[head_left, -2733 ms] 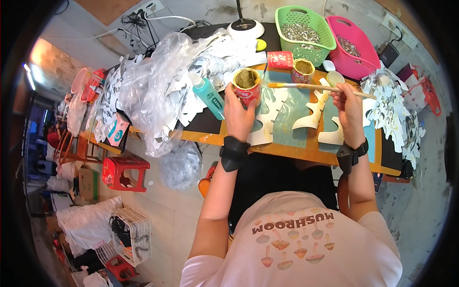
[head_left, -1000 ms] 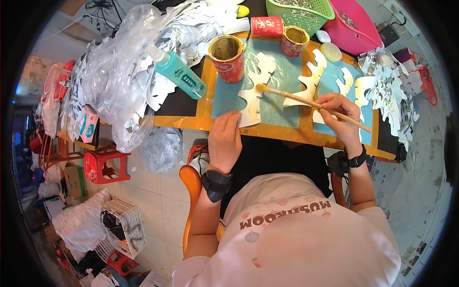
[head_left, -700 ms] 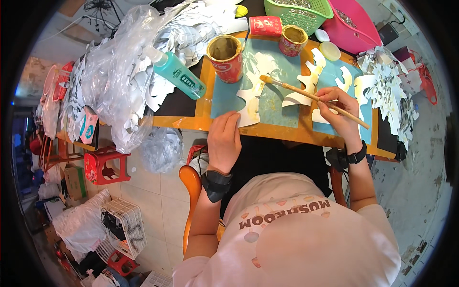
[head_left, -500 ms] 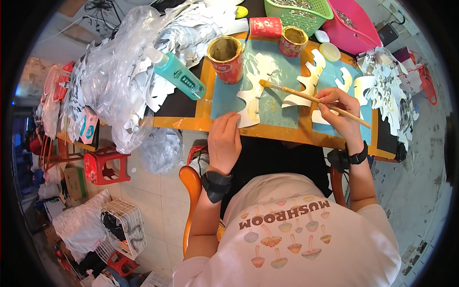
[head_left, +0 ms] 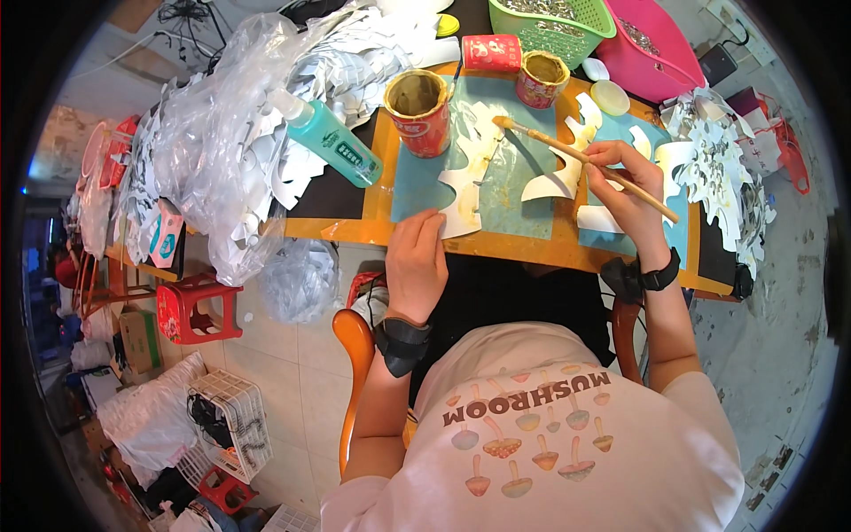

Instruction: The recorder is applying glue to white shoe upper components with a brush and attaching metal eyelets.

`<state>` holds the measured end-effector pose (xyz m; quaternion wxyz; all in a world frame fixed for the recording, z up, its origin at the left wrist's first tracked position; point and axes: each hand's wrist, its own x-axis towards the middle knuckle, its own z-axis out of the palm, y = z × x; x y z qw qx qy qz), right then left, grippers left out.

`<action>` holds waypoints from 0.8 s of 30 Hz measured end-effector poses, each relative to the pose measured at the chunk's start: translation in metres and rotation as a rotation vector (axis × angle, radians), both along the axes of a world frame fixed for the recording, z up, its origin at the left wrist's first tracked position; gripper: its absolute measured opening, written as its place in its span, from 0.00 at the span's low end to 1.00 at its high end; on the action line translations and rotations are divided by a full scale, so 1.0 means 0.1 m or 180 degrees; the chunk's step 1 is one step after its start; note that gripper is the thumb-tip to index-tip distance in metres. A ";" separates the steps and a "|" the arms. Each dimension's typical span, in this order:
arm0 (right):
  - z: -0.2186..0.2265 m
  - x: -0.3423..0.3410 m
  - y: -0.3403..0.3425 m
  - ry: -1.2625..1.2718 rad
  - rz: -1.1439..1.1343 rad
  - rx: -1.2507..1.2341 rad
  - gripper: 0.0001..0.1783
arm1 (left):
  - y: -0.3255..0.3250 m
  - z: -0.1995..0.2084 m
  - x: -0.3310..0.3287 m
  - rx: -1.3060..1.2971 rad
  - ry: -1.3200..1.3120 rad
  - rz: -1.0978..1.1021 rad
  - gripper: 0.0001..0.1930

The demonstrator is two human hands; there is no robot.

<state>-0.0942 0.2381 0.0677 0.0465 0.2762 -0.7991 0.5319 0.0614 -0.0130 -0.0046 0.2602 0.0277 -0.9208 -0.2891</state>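
Note:
My right hand (head_left: 631, 186) is closed around the wooden handle of a paintbrush (head_left: 554, 144). Its bristle end is at the right edge of a white cut-out piece (head_left: 470, 177) with scalloped sides and yellowish smears. The fingers of my left hand (head_left: 417, 266) are together at the near left corner of that piece, pinching or pressing it; the thumb is hidden. A red can (head_left: 417, 113) with a brown-stained rim stands left of the piece's far end. Right of the piece lies another scalloped white cut-out (head_left: 567, 164), with further smeared ones beyond it.
Left are a teal spray bottle (head_left: 335, 144) and a heap of white cut-outs under clear plastic (head_left: 230, 115). At the back stand a smaller red can (head_left: 542, 78), a green basket (head_left: 554, 31) and a pink basket (head_left: 656, 49) with metal bits. More cut-outs (head_left: 718, 177) are piled at right.
My right hand and the paintbrush have shifted away from me, bringing the bristles farther up along the cut-out's right edge. My left hand stays in place.

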 end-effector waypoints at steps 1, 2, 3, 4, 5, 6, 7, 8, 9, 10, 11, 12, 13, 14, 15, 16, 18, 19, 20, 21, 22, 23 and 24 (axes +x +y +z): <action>0.01 0.01 -0.02 0.0009 -0.0029 -0.0113 0.04 | 0.00 0.00 0.00 -0.0008 0.0003 0.0007 0.10; 0.01 0.03 -0.03 0.0019 -0.0058 -0.0226 0.04 | 0.00 0.00 0.00 -0.0007 0.0009 0.0003 0.10; 0.01 0.04 -0.01 -0.0055 0.0032 -0.0231 0.04 | 0.00 0.00 0.00 -0.0003 0.0014 0.0000 0.10; -0.01 0.04 0.02 -0.0128 0.0121 -0.0234 0.03 | 0.00 0.00 0.00 0.0001 0.0018 -0.0003 0.10; -0.02 0.04 0.03 -0.0202 0.0210 -0.0238 0.03 | 0.00 0.00 0.00 0.0000 0.0022 -0.0001 0.11; -0.04 0.05 0.03 -0.0164 0.0206 -0.0202 0.03 | 0.00 -0.01 0.00 0.0000 0.0024 -0.0006 0.11; -0.05 0.05 0.02 -0.0127 0.0201 -0.0166 0.03 | 0.00 -0.01 0.00 0.0000 0.0026 -0.0011 0.11; -0.06 0.05 0.01 -0.0090 0.0197 -0.0130 0.03 | 0.00 -0.02 0.00 0.0009 0.0027 -0.0013 0.11; -0.06 0.05 0.00 -0.0081 0.0105 -0.0101 0.03 | 0.00 -0.02 0.00 0.0016 0.0030 -0.0011 0.11; -0.06 0.05 -0.02 -0.0073 0.0012 -0.0072 0.03 | 0.00 -0.02 0.00 0.0022 0.0032 -0.0009 0.11; -0.06 0.05 -0.02 -0.0065 -0.0080 -0.0043 0.03 | 0.01 -0.02 0.00 0.0027 0.0032 -0.0010 0.11; -0.11 0.02 -0.01 -0.0066 -0.0149 -0.0106 0.04 | 0.01 -0.01 0.00 0.0030 0.0034 -0.0013 0.11; -0.19 -0.03 0.02 -0.0067 -0.0219 -0.0170 0.04 | 0.01 0.00 0.00 0.0033 0.0036 -0.0016 0.10; -0.24 -0.05 0.04 -0.0068 -0.0289 -0.0234 0.05 | 0.01 0.00 0.00 0.0025 0.0039 -0.0019 0.10; -0.23 -0.05 0.02 -0.0168 -0.0364 -0.0341 0.06 | 0.00 0.00 0.00 0.0017 0.0039 -0.0010 0.10; -0.21 -0.05 0.00 -0.0269 -0.0440 -0.0448 0.08 | 0.00 0.00 0.00 0.0009 0.0040 -0.0003 0.10; -0.17 -0.04 -0.02 -0.0425 -0.0557 -0.0575 0.10 | 0.00 -0.01 0.00 0.0002 0.0047 -0.0010 0.10; -0.15 -0.03 -0.02 -0.0482 -0.0598 -0.0595 0.11 | 0.00 -0.01 0.00 0.0000 0.0052 -0.0017 0.10; -0.14 -0.03 -0.02 -0.0538 -0.0638 -0.0615 0.11 | 0.00 -0.01 0.00 -0.0006 0.0048 -0.0015 0.10; -0.14 -0.02 -0.02 -0.0545 -0.0632 -0.0622 0.12 | 0.01 -0.01 0.00 -0.0011 0.0046 -0.0015 0.10; -0.14 -0.01 -0.01 -0.0552 -0.0624 -0.0628 0.13 | 0.01 0.00 0.00 -0.0017 0.0044 -0.0015 0.10; -0.14 -0.01 0.00 -0.0558 -0.0616 -0.0634 0.13 | 0.01 -0.01 0.00 -0.0019 0.0051 -0.0016 0.10; -0.15 0.00 0.00 -0.0525 -0.0566 -0.0628 0.13 | 0.00 -0.01 -0.01 -0.0020 0.0057 -0.0018 0.10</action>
